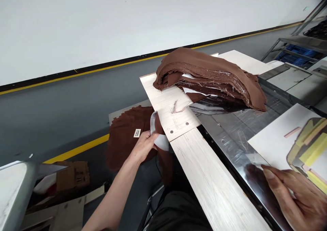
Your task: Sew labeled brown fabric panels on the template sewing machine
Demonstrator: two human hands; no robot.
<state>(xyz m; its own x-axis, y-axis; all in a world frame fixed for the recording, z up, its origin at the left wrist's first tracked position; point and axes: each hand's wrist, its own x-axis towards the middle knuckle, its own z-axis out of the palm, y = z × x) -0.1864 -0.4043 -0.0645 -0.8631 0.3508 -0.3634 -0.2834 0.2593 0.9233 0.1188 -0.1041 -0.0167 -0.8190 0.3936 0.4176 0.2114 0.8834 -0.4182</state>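
My left hand (144, 146) is closed on a brown fabric piece (160, 124) with white and grey patches, beside the wooden board. Under and behind it lies a brown fabric pile (122, 139) with a small white label on top. My right hand (293, 190) is over the metal work surface (230, 132), thumb and forefinger together near the edge of a white sheet (276, 139); what they hold, if anything, is too small to make out. A thick stack of brown fabric (204, 67) lies bent across the wooden board (168, 105) and the metal surface.
Yellow and pink strips lie on a template (311, 146) at the right. A cardboard box (73, 176) stands low at the left, near a pale rounded table edge (28, 180). Behind the stack runs a white wall (102, 23). A metal rack (301, 42) stands at the back right.
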